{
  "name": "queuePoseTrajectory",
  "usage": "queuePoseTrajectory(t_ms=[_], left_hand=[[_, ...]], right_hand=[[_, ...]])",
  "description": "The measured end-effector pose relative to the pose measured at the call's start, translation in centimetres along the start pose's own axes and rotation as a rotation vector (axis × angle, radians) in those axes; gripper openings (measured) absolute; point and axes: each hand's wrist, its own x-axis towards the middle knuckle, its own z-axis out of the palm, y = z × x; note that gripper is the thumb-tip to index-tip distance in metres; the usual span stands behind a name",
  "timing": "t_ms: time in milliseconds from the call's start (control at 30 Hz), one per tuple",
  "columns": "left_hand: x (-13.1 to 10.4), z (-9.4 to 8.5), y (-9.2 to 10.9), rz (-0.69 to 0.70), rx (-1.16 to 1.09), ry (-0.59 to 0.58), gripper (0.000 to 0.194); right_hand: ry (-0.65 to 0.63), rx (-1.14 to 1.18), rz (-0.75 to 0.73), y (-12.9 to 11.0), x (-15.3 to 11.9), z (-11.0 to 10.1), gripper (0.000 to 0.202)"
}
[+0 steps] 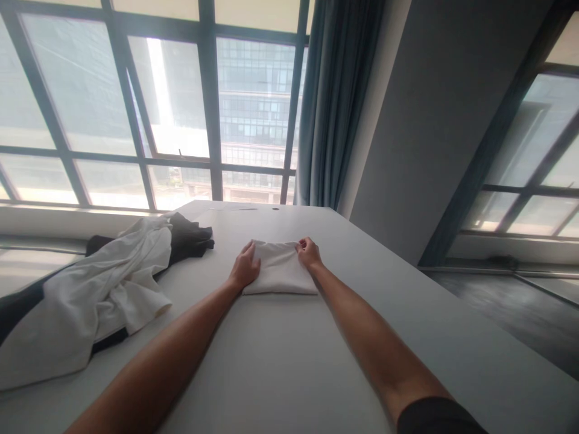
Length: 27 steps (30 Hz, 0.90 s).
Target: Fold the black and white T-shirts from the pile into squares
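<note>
A white cloth garment (pixel 280 271), folded into a compact rectangle, lies flat on the white table (pixel 271 355). My left hand (pixel 246 265) grips its far left corner, thumb on top and fingers along the side edge. At the far right corner, my right hand (pixel 309 252) pinches the fabric between thumb and fingers. The far edge sags slightly between the two hands, while the near edge rests straight on the tabletop. What kind of garment it is cannot be made out in its folded state.
Left of my arm, a crumpled white garment (pixel 104 283) lies over dark clothing (pixel 192 238) in a loose pile. Tall windows (pixel 167 102) and a grey-blue curtain (pixel 335 120) stand behind the table. A grey pillar (pixel 420 120) rises at the right, past the table's edge.
</note>
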Motion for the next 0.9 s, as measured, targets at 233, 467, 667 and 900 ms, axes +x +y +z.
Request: queuePoseTrajectory(t_ms=[233,467,667,900], left_hand=[[0.0,0.2,-0.3,0.06,0.006,-0.004,0.076],[0.5,-0.9,1.1,-0.107,0.127,-0.133,0.065],[0.7,-0.8,2.5,-0.115,0.212,-0.409,0.057],[-0.3,-0.7,2.8,-0.126,0.421,-0.601,0.078]], right_hand=[[0.052,0.112,-0.093,-0.1,-0.4,0.1,0.013],[-0.043,-0.354,-0.003,0.0,-1.8,-0.5,0.03],[-0.098,-0.481,-0.102,-1.8,-2.7,-0.9,0.033],[-0.67,-0.474,-0.12,-2.3,-3.3,-0.6,0.074]])
